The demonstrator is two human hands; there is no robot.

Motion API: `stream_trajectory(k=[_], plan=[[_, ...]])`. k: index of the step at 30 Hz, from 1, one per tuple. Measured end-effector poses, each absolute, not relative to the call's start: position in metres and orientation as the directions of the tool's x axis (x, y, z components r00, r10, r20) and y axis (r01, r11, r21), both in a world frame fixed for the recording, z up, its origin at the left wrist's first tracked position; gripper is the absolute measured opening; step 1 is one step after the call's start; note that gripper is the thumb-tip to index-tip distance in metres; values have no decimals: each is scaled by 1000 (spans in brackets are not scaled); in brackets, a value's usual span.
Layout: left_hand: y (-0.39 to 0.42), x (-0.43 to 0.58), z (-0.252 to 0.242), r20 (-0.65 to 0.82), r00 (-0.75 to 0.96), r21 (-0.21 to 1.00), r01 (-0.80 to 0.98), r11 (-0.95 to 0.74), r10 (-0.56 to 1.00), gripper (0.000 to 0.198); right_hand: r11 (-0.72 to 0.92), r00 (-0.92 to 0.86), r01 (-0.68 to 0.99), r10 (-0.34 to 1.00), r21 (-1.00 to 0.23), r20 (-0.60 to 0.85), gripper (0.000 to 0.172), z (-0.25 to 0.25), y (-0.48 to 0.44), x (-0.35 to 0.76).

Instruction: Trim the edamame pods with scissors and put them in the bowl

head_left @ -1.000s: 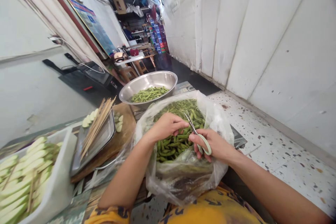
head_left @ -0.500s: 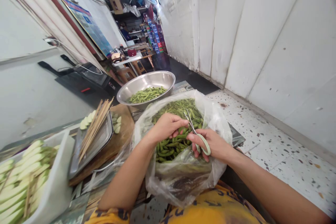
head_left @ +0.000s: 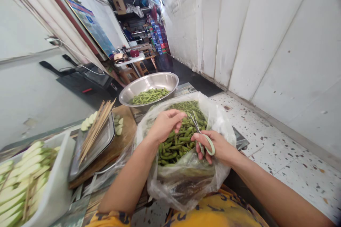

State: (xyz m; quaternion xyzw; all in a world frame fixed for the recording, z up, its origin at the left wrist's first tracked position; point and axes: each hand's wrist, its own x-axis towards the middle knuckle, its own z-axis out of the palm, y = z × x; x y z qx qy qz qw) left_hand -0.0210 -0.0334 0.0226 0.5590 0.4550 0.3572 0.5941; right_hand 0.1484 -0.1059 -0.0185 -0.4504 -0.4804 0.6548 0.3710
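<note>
My right hand [head_left: 214,145] grips a pair of scissors [head_left: 197,124] with pale green handles, the thin blades pointing up and slightly parted. To their left, above the bag, my left hand [head_left: 168,123] has its thumb and forefinger pinched together; whatever lies between them is hidden or too small to make out. Below both hands, a clear plastic bag [head_left: 186,191] stands with its mouth wide, full of green soybean pods [head_left: 173,148]. Beyond it sits a wide steel bowl [head_left: 166,78] holding more pods [head_left: 149,95].
On the left, a white bin [head_left: 60,173] holds pale green slices on sticks. Beside it, wooden skewers [head_left: 93,133] lie across a metal tray [head_left: 106,142] on a wooden board [head_left: 128,117]. A white panelled wall [head_left: 239,25] runs along the right, above a speckled floor [head_left: 287,156].
My left hand has drawn back a little to the left and up, away from the scissor blades. My right hand keeps the scissors almost in place.
</note>
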Motion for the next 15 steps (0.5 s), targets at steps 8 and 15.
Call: stream_trajectory(k=[8,15], plan=[[-37,-18,23,-141,315,990,50,132,938,30,-250,-320,-66,922,-966,-217,43,-17,-107,148],[-42,-14,24,-145,351,988,108,114,925,24,-239,-353,-50,912,-970,-207,45,-14,-107,149]])
